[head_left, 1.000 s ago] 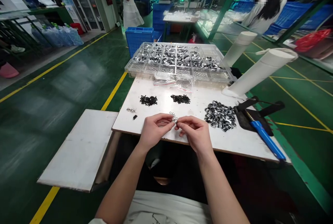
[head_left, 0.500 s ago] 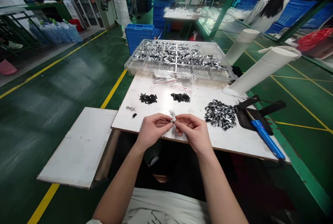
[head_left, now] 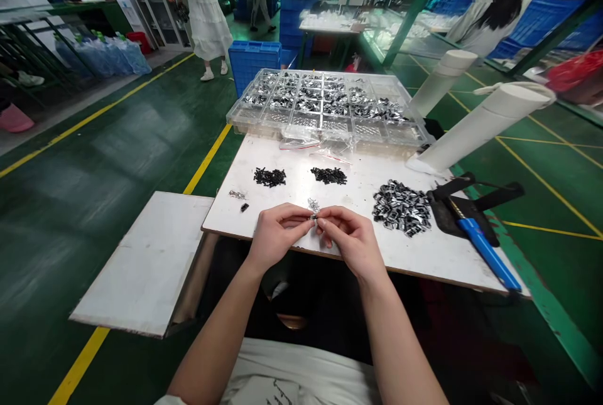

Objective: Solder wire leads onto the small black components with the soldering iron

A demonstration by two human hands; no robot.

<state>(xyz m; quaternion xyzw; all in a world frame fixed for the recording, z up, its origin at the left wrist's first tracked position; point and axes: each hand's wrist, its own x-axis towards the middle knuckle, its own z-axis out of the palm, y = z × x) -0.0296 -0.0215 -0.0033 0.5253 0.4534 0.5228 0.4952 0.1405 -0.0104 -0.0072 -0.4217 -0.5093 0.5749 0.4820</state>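
Note:
Near the table's front edge, my left hand [head_left: 281, 229] and my right hand [head_left: 347, 233] meet, both closed in a pinch. Between their fingertips is a tiny dark and silvery part [head_left: 313, 217], too small to name. Just beyond the fingers lies a little heap of small silvery pieces [head_left: 313, 204]. Farther back are two piles of small black parts, one on the left [head_left: 269, 177] and one in the middle [head_left: 328, 176]. A larger pile of black and shiny metal pieces [head_left: 401, 207] lies right of my right hand. One black part [head_left: 244, 207] and some silvery bits [head_left: 237, 194] sit to the left.
A clear compartment box [head_left: 330, 122] of metal parts stands at the back of the white table [head_left: 226, 216]. A blue-handled tool [head_left: 487, 253] rests on a black stand at right, near white tubes [head_left: 490, 125]. People are in the background.
My hands stay together in nearly the same place, pinching at the fingertips. The view has shifted slightly. A person in a white skirt at back left has moved into fuller view.

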